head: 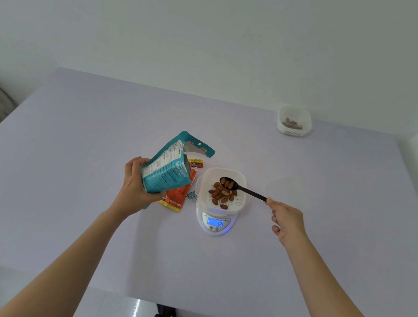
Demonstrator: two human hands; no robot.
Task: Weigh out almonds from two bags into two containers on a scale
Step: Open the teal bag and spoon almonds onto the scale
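Note:
My left hand [136,185] grips an opened teal almond bag [168,168], tilted, just left of the scale. An orange bag [178,196] lies flat on the table under it. My right hand [286,219] holds the end of a black spoon [241,188] whose bowl carries a few almonds over a white container [239,203]. That container stands on a white digital scale [216,222] and holds several almonds [220,194]. The blue display reads 18. A second white container [294,122] with a few almonds stands at the far right of the table.
A clear lid [282,190] lies right of the scale. A small binder clip [192,195] and a red-yellow packet [196,163] lie beside the bags. The lilac table [67,165] ends near my legs; a wall rises behind it.

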